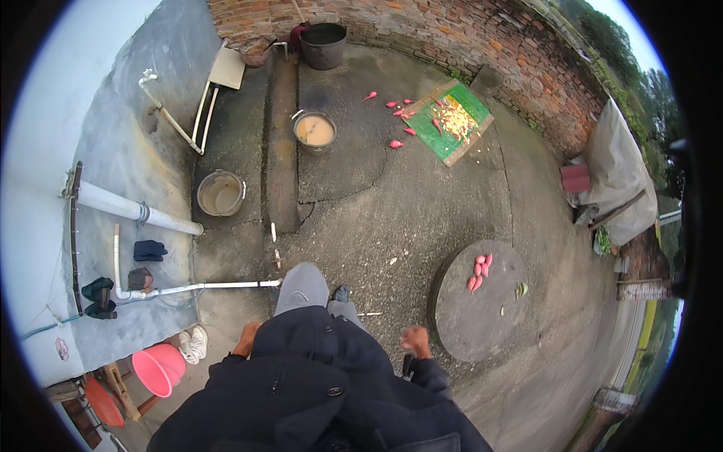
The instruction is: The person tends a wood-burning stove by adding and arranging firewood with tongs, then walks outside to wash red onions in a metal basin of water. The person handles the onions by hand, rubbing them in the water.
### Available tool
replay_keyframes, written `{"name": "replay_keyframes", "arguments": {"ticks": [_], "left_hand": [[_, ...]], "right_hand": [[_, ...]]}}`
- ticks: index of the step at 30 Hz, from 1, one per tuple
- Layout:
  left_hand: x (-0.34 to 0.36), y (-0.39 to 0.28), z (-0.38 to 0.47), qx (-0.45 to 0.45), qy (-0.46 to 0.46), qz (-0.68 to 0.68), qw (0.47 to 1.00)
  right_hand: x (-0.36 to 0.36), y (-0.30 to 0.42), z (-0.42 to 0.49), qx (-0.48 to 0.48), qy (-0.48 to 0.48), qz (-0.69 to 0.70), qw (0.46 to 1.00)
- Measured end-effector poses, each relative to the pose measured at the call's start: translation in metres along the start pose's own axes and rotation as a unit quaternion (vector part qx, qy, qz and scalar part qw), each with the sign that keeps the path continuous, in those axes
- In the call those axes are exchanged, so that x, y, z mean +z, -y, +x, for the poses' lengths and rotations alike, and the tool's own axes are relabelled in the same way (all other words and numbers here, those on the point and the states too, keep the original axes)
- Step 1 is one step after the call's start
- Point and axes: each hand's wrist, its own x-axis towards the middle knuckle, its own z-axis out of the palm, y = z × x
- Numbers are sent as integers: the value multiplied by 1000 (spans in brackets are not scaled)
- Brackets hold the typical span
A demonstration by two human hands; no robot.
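Note:
My left hand (pixel 247 339) hangs beside my dark jacket, partly hidden by the sleeve, so its fingers cannot be made out. On the other side, my right hand (pixel 416 340) hangs with bent fingers, left of a round concrete slab (pixel 480 327); whether it holds anything cannot be told. Several pink-skinned tubers (pixel 478 271) lie on the slab near some green pieces (pixel 521 290). Farther off, a green mat (pixel 438 135) carries pale cut pieces (pixel 456 120), and more pink tubers (pixel 396 144) lie on and beside it.
A bucket of cloudy liquid (pixel 314 131) stands beside a sunken drain channel (pixel 282 169); another bucket (pixel 221 193) is left of it. A white pipe (pixel 220 285) runs towards my legs. A large dark tub (pixel 323 48) stands by the brick wall (pixel 440 28). A pink basin (pixel 159 370) is lower left.

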Motion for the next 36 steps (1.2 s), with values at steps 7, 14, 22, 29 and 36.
{"name": "replay_keyframes", "arguments": {"ticks": [7, 14, 22, 29, 36], "left_hand": [[23, -110, 106, -25, -1, 143, 989], [-12, -252, 336, 134, 24, 358, 924], [-64, -524, 554, -24, -83, -318, 944], [-4, -545, 649, -29, -192, -112, 975], [103, -560, 642, -56, -227, -174, 956]], "right_hand": [[-135, 223, 199, -52, -66, 223, 971], [-187, 320, 279, 67, 66, 158, 983], [-281, 370, 363, -38, 106, -179, 977], [-395, 500, 553, -51, 149, -140, 977], [-490, 735, 755, 38, 152, 148, 977]]}}
